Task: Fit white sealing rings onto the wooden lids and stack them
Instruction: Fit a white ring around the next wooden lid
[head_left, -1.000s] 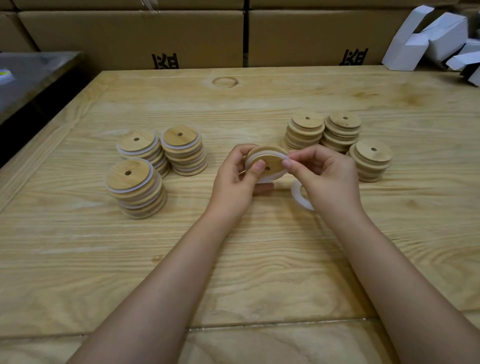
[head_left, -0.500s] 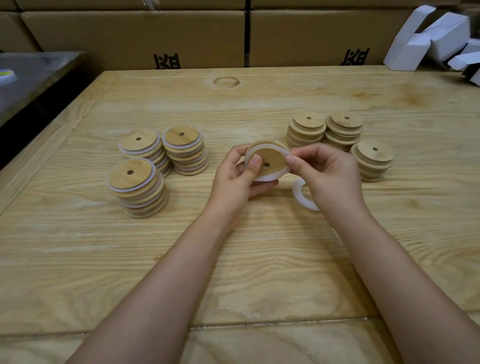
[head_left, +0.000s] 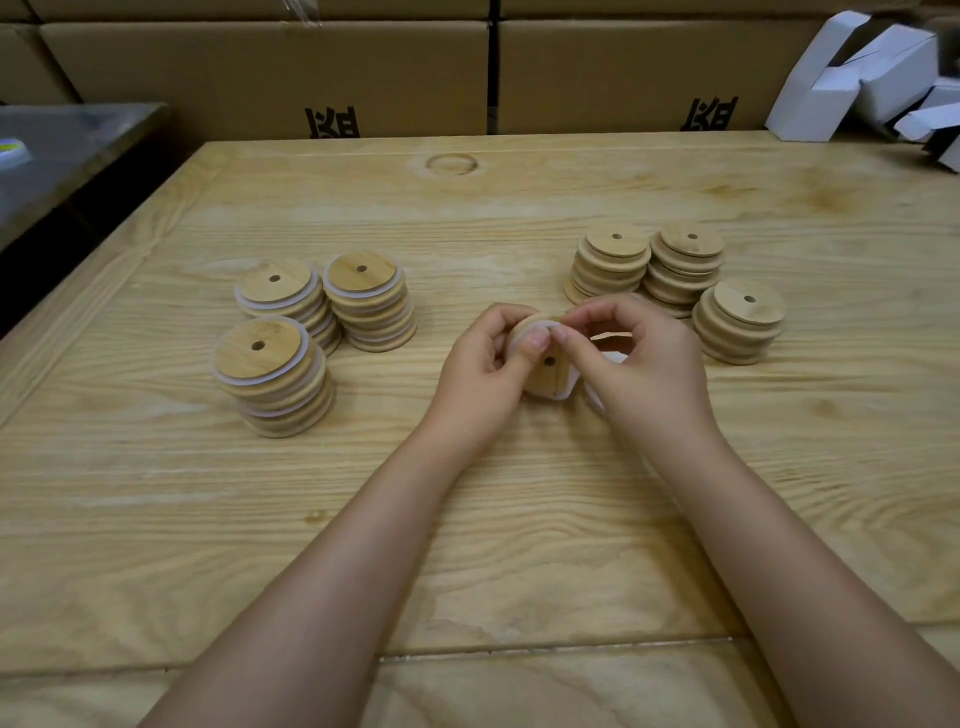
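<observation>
Head view runs down two bare forearms over the desk (head_left: 467, 545) to the work between the hands. There the left hand (head_left: 480, 374) grips the wooden lid (head_left: 545, 366) by its rim, held clear of the desk and tilted on edge, thumb laid across the top. The right hand (head_left: 652, 374) pinches the white sealing ring (head_left: 563, 393) against the lid's upper edge, its fingers (head_left: 565, 332) curled tight on the band. The ring looks seated along the top but stands off the wood at the lower right, so the fit seems about half made. To finish it well, the left thumb should pin the seated part while the right fingers walk round the rim, stretching the band evenly and without a twist, then check that it lies snug all the way round. A second ring (head_left: 617, 357) lies on the desk partly hidden under the right hand and is best left undisturbed. Farther off on the left stand three ringed stacks (head_left: 260, 358), likely the place for this lid; the nearest one looks uneven, so it wants setting down square. On the right stand three bare stacks (head_left: 748, 304). Cardboard cartons (head_left: 260, 67) and white boxes (head_left: 857, 67) line the far edge.
</observation>
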